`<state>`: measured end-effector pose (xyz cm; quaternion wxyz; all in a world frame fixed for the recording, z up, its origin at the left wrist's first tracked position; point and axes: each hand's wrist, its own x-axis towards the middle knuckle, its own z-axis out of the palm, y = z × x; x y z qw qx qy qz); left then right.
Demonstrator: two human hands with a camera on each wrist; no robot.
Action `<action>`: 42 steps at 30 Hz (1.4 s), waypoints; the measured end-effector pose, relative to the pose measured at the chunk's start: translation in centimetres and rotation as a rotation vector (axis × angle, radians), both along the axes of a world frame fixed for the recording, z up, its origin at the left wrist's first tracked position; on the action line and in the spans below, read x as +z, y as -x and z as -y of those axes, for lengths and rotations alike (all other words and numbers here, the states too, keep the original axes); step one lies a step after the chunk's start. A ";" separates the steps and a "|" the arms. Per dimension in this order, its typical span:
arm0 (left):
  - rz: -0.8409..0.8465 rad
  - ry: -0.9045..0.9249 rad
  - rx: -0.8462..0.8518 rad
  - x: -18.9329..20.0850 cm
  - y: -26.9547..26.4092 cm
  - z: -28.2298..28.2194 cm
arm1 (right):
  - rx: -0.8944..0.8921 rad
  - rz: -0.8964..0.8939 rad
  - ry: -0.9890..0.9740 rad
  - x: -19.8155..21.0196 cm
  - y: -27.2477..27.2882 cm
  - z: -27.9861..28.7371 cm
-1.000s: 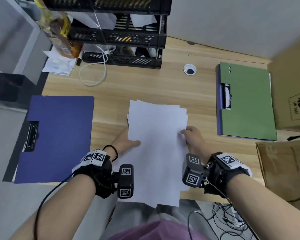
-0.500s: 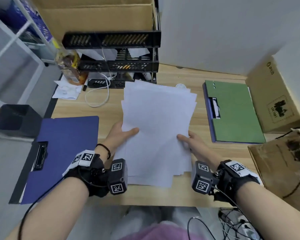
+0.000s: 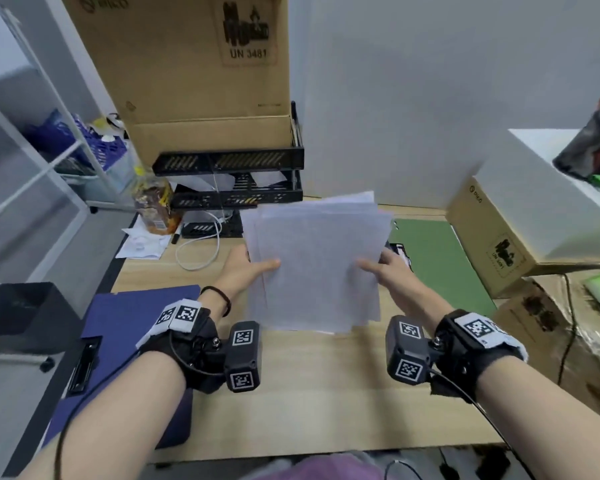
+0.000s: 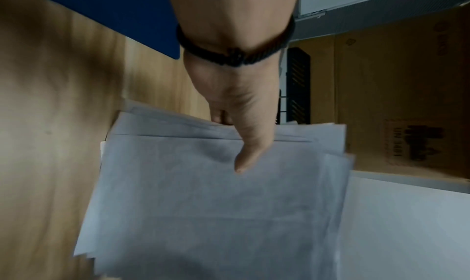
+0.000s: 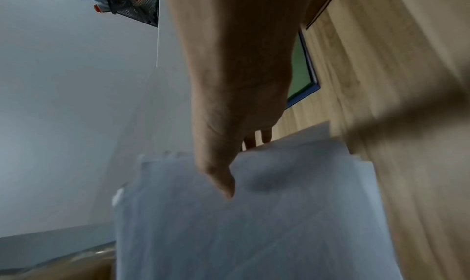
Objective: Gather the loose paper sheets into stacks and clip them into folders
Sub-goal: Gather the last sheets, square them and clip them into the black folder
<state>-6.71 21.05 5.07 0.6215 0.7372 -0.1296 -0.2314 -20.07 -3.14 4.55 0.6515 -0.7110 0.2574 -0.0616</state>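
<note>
White paper: one loose stack of sheets [image 3: 314,261], edges uneven, count not readable. It's held near upright above the light wood-grain desk [image 3: 312,393], lower edge close over the top; contact cannot be told. Two hands on it. Left hand [image 3: 245,271] pinches the left edge, thumb on the front face, fingers behind. Right hand [image 3: 388,271] pinches the right edge the same way, thumb in front, fingers behind.

Two folders flat on the desk: one dark blue clipboard folder [image 3: 129,323] at the left with a black clip, one green clipboard folder [image 3: 440,265] at the right, partly behind the right hand.

Back of desk: one black stacked letter tray [image 3: 229,181], one white cable loop [image 3: 201,247], tall brown cardboard box [image 3: 187,64] behind the tray. Second brown cardboard box [image 3: 492,244] at right. Grey-white wall behind.
</note>
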 end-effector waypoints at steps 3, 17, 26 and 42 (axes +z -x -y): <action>0.030 -0.119 -0.074 -2.3 1.0 -0.7 | -0.003 -0.121 0.085 -2.4 1.3 -0.4; -0.035 0.346 0.071 4.5 -0.5 0.1 | 0.020 0.108 -0.012 3.3 -1.3 -0.8; -0.083 0.106 0.138 0.0 1.4 -0.6 | 0.080 0.076 -0.108 0.7 -0.4 -2.3; -0.094 0.045 0.103 -1.5 3.0 0.8 | 0.123 -0.082 -0.047 -1.8 0.6 -1.2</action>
